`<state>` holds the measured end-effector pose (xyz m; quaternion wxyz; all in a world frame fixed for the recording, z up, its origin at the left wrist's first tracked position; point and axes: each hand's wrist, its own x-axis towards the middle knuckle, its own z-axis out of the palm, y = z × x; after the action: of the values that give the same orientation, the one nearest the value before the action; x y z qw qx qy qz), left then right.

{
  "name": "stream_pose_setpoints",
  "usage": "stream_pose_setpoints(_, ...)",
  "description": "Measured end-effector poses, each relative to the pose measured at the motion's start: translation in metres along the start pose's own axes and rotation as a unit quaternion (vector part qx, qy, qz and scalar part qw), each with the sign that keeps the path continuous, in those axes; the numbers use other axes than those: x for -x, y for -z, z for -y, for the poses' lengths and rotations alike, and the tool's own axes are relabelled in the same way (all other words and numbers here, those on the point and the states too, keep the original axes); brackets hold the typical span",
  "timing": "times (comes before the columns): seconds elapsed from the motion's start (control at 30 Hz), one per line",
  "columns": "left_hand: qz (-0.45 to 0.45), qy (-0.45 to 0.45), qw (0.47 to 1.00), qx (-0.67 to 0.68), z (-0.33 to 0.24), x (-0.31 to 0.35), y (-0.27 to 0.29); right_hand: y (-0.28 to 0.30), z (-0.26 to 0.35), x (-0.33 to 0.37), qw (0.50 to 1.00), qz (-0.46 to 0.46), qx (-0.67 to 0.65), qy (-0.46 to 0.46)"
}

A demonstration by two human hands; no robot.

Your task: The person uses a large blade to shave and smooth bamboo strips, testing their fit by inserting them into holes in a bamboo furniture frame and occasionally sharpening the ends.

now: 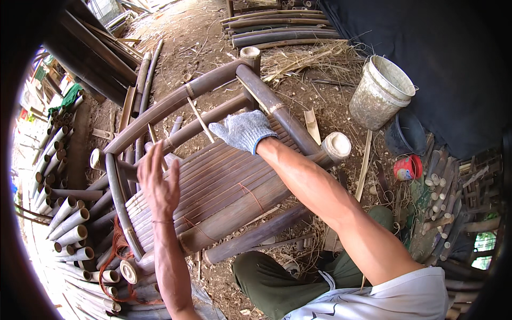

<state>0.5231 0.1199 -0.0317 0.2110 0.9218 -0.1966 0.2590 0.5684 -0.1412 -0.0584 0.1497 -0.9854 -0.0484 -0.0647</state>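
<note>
A bamboo seat with a raised back frame point(173, 100) stands tilted across the middle. Long narrow slats point(213, 178) make up its surface. My left hand point(161, 184), bare, is raised over the left side of the slats with its fingers apart and nothing in it. My right hand point(242, 132), in a grey knit glove, is at the far edge of the slats with its thumb side toward the left; its other fingers bend down out of sight. Close to the glove's tip, a thin bamboo stick point(200, 120) slants from the back rail to the slats.
Cut bamboo poles point(69, 224) are piled at the left. More poles point(282, 26) lie at the far side beside shavings point(306, 61). To the right are a dirty white bucket point(380, 93), a dark bucket point(406, 133), a red container point(408, 168) and bundled thin bamboo point(442, 197).
</note>
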Motion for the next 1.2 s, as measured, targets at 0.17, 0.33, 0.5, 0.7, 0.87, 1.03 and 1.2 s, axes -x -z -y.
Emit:
stream_pose_setpoints(0.17,0.218,0.036,0.975,0.011,0.002,-0.002,-0.009,-0.022,-0.020,-0.002,0.982,0.011,0.150,0.113)
stream_pose_setpoints(0.33,0.257,0.115,0.957,-0.065,0.020,-0.009,-0.025,-0.009,0.003,0.007,0.994,0.027,0.080,0.075)
stream_pose_setpoints(0.5,0.197,0.071,0.976,-0.054,0.021,-0.011,-0.040,0.046,-0.005,0.057,0.918,-0.365,-0.044,0.145)
stream_pose_setpoints(0.7,0.186,-0.003,0.979,-0.079,0.082,0.004,-0.041,0.124,-0.085,0.197,0.889,-0.449,-0.051,0.072)
stream_pose_setpoints(0.87,0.182,-0.006,0.928,-0.326,0.052,-0.005,-0.035,0.103,-0.262,0.361,0.919,-0.326,0.062,-0.213)
stream_pose_setpoints(1.03,-0.027,-0.149,0.953,-0.262,-0.046,0.041,-0.018,-0.017,-0.257,0.503,0.905,0.030,-0.028,-0.423)
stream_pose_setpoints(1.2,0.406,-0.107,0.865,0.275,-0.296,0.119,-0.057,-0.081,-0.219,0.520,0.846,0.178,-0.122,-0.488)
